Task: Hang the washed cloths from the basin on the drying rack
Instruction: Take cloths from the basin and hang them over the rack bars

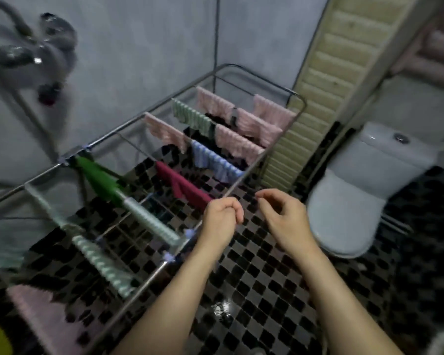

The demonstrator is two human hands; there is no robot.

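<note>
Floor of small black-and-white check tiles (267, 290) fills most of the view, w/ grey walls (139, 47) behind. Long metal-tube drying rack (235, 185) runs from bottom left to the far corner, nearly full. White ceramic toilet (344, 208), lid down, stands at right. Cream slatted folding door (326, 80) is btw it and the rack's far end. Blurred grey shower fitting (23, 52) is top left.

Cloths on the rack, far to near:
- pink ribbed cloths (237, 143) over the far bars, w/ a pale green striped cloth (190, 116) beside them
- blue striped cloth (213, 162)
- maroon cloth (182, 185)
- dark green cloth (98, 175), sharing a bar w/ a mint ribbed cloth (149, 219)

Left hand (222, 213) is over the rack's near rail, fingers curled tight into the palm, right at the maroon cloth's near end. Can't tell if it pinches the fabric. Right hand (285, 219) hovers over the floor just beside the left, apart from the rack. Its fingers are loosely bent, thumb and forefinger tips close, nothing btw them. Small round metal floor drain (222, 310) shows below the hands.
</note>
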